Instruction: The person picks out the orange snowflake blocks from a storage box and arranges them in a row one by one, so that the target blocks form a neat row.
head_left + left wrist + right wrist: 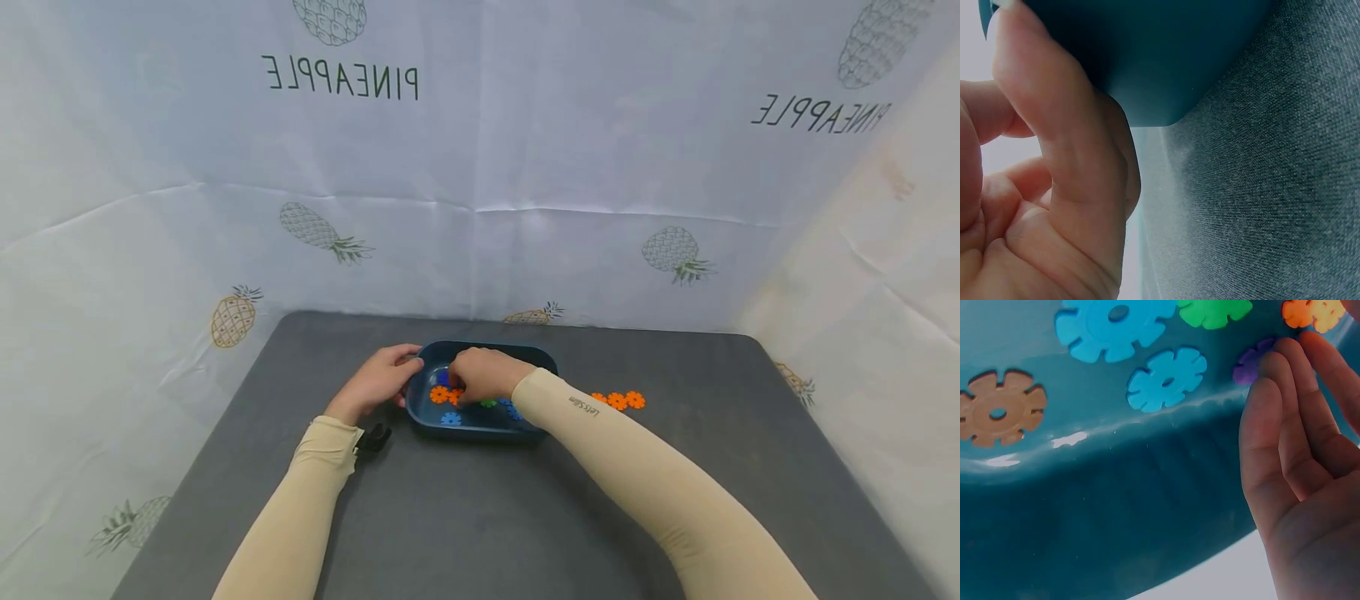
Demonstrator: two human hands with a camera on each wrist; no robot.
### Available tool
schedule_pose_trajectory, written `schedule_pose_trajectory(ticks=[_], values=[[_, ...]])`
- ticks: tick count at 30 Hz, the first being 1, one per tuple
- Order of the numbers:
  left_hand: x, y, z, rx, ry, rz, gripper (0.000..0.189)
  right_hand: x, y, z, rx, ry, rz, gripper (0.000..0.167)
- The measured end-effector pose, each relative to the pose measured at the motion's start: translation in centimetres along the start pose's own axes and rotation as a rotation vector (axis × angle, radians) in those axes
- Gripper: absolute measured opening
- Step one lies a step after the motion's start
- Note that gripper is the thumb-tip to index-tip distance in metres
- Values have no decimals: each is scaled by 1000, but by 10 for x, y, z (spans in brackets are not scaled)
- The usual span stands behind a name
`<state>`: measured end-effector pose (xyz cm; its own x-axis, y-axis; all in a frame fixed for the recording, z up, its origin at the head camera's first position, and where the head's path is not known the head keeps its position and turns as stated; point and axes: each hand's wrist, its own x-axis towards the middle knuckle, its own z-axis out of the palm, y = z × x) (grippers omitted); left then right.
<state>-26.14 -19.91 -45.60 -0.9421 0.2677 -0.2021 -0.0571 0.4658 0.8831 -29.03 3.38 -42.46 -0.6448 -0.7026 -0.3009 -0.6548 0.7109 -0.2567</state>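
Observation:
A dark teal plastic tray (472,434) holds several flower-shaped notched discs. Its left end is gripped by my left hand (378,382), thumb at the rim and fingers outside the wall. Inside the tray, my right hand (489,375) reaches down with fingers slightly bent. In the right wrist view its fingertips touch or nearly touch a purple disc (1246,370), and orange discs (1300,314) lie beyond, below the thumb. Nearby are a green disc (1213,312), light blue discs (1179,372) and a brown disc (988,394). Nothing is visibly held between the right thumb and fingers.
Joined or touching orange discs (617,401) lie on the grey tabletop (465,517) to the right of the tray, partly behind the right sleeve. A black wrist device (372,438) sits by the left wrist. A pineapple-print cloth (480,250) hangs behind the table.

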Motion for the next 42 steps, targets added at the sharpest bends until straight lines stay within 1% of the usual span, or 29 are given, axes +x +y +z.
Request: schedule_pose_trajectory(ticks=[9,16,26,29,33,39,42], values=[[1,-1,0,1,7,9,57,3,-2,3,-31,23,14,27],[3,-2,0,3,5,10,57,4,-5,4,-50,43,2,25],[0,1,1,9,12,-4,55,3,-6,3,-50,15,14,20],[1,1,2,7,10,-5,55,-1,-4,-1,-18,3,26,22],[2,3,4,2,6,-4,55,-7,-1,-10,43,12,39,25],[2,2,4,1,13,-4,56,-14,0,-24,107,46,11,28],[2,1,3,-1,14,-3,55,-22,0,-29,169,70,0,33]])
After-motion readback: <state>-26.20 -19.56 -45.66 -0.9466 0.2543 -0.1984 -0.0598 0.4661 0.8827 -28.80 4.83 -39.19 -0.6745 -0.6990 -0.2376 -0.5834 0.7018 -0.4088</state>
